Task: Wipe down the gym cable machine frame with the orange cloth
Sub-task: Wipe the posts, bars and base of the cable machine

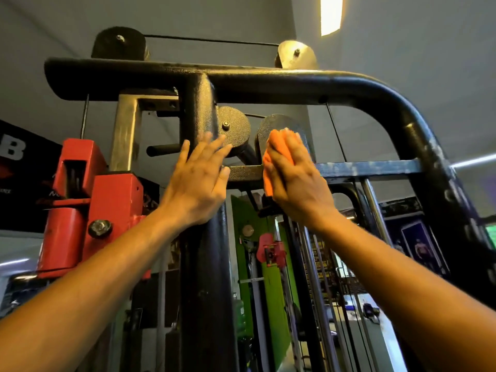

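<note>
A grey ceiling (402,63) with a lit panel (331,14) spans overhead; you look up at the black frame (268,81) of the cable machine. Your left hand (197,183) lies flat on the upright post (200,111), fingers (212,146) straight and spread, holding nothing. Just beyond those fingertips sits a round black pulley (234,130). Your right hand (295,181) presses the orange cloth (276,154) against a second pulley plate (279,124), fingers straight and close together over the cloth. The cloth shows past the fingertips and along the thumb side of the hand. A crossbar (370,167) runs outward from beside your right fingers. A red bracket (88,200) stands outboard of your left hand.
</note>
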